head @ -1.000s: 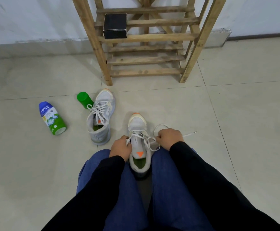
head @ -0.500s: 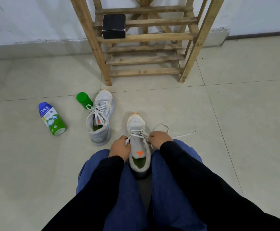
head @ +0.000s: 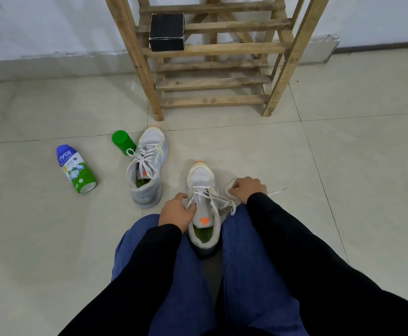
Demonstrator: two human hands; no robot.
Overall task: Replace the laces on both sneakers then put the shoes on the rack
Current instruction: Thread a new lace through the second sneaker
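A grey-white sneaker (head: 201,180) with an orange toe and tongue tab stands on the floor between my knees, toe pointing away. My left hand (head: 177,209) grips its left side at the eyelets. My right hand (head: 247,187) is closed on a loop of its white lace (head: 222,202), pulled out to the right; the lace's loose end trails past my wrist. The second sneaker (head: 147,170), laced, stands to the left. The wooden shoe rack (head: 212,49) stands ahead against the wall.
A black box (head: 167,32) sits on a rack shelf at the left. A green cap (head: 122,141) lies beside the second sneaker's toe. A blue-and-green powder bottle (head: 75,168) lies on the tiles further left.
My right hand has pulled the lace loop out to the right, away from the shoe. My left hand stays on the sneaker's left side.
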